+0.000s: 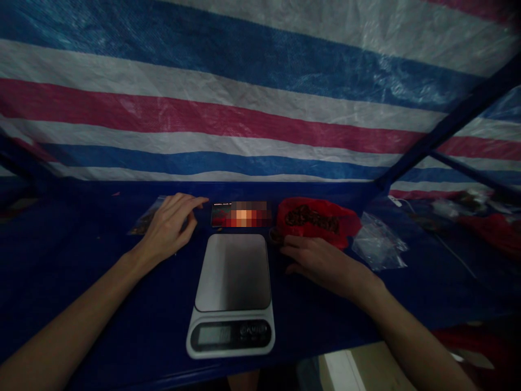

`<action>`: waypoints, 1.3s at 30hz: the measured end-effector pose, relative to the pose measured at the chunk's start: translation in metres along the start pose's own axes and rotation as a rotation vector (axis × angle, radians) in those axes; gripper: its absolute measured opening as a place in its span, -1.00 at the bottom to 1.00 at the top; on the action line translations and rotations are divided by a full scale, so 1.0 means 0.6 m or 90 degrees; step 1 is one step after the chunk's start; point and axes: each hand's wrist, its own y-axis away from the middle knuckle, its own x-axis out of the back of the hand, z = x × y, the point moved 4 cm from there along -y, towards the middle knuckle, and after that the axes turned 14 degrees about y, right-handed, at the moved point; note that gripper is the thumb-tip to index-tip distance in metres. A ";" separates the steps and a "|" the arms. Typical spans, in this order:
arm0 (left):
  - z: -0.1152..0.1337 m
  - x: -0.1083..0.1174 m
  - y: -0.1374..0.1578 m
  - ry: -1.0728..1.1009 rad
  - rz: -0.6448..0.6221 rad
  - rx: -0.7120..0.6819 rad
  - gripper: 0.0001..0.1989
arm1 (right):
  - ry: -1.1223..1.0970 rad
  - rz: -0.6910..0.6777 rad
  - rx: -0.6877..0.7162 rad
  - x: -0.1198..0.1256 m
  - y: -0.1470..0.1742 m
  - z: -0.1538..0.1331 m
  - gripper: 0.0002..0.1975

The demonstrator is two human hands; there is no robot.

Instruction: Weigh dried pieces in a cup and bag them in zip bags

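Observation:
My left hand (173,224) is open above the blue table, its fingers apart and nothing in them. Partly behind it lies a clear plastic bag (143,221) with dark contents. My right hand (315,259) rests at the near edge of a red plastic bag (348,220), fingers stretched to the left and thumb apart. Inside the red bag is a heap of small dark brown pieces (311,218), whose kind I cannot make out. Just beyond the right fingertips sits a small round brownish thing (277,235). Between my hands stands a kitchen scale (234,271), its steel platform bare.
A phone (222,215) with a lit, partly blurred screen lies behind the scale. Clear zip bags (378,241) are right of the red bag. A striped tarp (244,114) hangs behind the table, with a slanting blue frame bar (439,133) at right. A box (366,369) stands below the front edge.

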 end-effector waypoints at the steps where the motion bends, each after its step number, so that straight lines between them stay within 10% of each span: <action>1: -0.001 0.000 0.000 0.002 0.002 0.005 -0.63 | 0.014 0.011 0.006 -0.003 -0.001 -0.002 -0.89; 33: 0.008 -0.001 0.001 0.002 0.003 -0.022 -0.60 | -0.243 -0.001 0.063 0.001 -0.010 -0.003 -0.80; 39: 0.006 -0.002 0.003 -0.011 -0.014 -0.017 -0.66 | -0.242 0.191 0.034 0.030 -0.005 0.011 -0.85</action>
